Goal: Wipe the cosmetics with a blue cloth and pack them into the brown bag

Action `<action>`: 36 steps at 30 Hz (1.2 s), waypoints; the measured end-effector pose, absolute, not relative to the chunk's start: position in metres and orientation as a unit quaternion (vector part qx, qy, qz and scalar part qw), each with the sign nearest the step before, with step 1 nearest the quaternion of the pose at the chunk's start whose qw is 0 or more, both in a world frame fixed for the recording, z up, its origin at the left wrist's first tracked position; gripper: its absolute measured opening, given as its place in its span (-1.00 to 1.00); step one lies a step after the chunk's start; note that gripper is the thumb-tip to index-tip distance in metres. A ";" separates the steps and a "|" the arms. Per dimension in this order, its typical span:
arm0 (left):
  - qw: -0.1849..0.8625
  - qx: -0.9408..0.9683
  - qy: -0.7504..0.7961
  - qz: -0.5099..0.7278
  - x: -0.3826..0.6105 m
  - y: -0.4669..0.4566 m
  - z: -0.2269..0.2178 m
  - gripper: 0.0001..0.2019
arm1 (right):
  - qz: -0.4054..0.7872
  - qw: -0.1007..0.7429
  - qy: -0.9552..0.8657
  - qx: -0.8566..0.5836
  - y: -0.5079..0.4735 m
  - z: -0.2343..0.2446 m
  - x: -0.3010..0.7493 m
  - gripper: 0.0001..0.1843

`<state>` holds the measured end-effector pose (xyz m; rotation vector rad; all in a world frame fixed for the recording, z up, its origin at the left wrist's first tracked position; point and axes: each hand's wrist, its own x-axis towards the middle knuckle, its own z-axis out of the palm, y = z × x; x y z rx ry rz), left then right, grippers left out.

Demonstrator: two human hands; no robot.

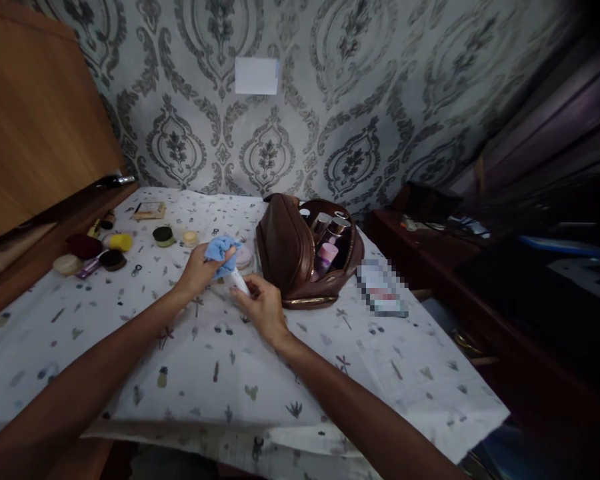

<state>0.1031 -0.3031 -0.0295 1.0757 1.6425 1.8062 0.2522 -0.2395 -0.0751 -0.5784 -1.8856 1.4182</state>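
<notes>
My left hand [199,268] is closed on a crumpled light blue cloth [223,252], which wraps the upper end of a slim white tube [240,283]. The lower end of that tube is gripped by my right hand [264,304], fingers bent round it. What kind of product the tube is, I cannot make out. Just right of both hands stands a brown bag [293,250], unzipped, with bottles inside, among them a pink-capped one [327,253]. A pale round compact [243,256] lies behind the cloth, partly hidden.
Several cosmetics, including a yellow-capped container [117,242] and a dark-lidded jar [163,235], lie at the left. A small box [150,211] sits farther back. Right of the bag is a pixelated object [383,288]. A patterned white cloth [190,373] covers the table; wood panelling [40,120] borders its left.
</notes>
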 end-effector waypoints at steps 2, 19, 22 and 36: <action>0.243 0.380 0.594 0.666 0.104 -0.302 -0.031 -0.70 | 0.540 0.356 -0.726 -0.233 -0.240 -0.074 0.252 -0.80; 0.461 0.278 0.482 0.691 0.128 -0.296 -0.038 -0.44 | 0.836 0.254 -0.460 -0.159 -0.237 -0.068 0.249 -0.48; 0.493 0.276 0.479 0.672 0.133 -0.297 -0.043 -0.41 | 0.837 0.246 -0.465 -0.153 -0.238 -0.069 0.248 -0.43; 0.451 0.346 0.578 0.585 0.101 -0.308 -0.040 -0.66 | 0.682 0.356 -0.618 -0.158 -0.237 -0.060 0.257 -0.50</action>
